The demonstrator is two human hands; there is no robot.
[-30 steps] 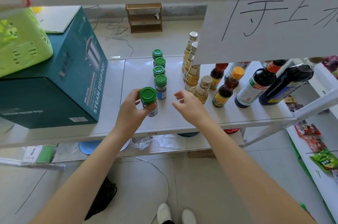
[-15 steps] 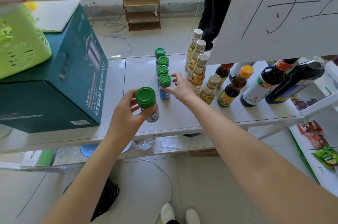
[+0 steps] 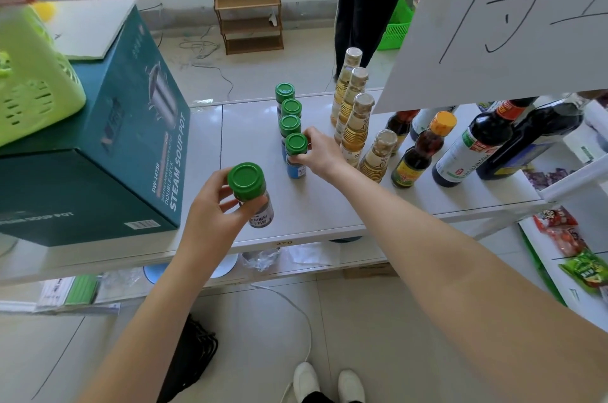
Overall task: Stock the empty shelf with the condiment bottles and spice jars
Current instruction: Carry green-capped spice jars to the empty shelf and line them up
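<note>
White shelf (image 3: 250, 139) with jars (image 3: 291, 107), bottles (image 3: 473, 146), box (image 3: 108, 155).

**A:** so what's the room like back there?

**B:** pale tiled floor (image 3: 362, 320), pretty bright, looks like daylight. There's a little wooden rack (image 3: 249, 22) standing on it at the far side. Loose cables (image 3: 201, 47) lie just left of the rack, and a green basket (image 3: 394, 30) is off to its right.

**A:** anyone around?

**B:** just dark trouser legs (image 3: 360, 24), between the rack and that basket.
</note>
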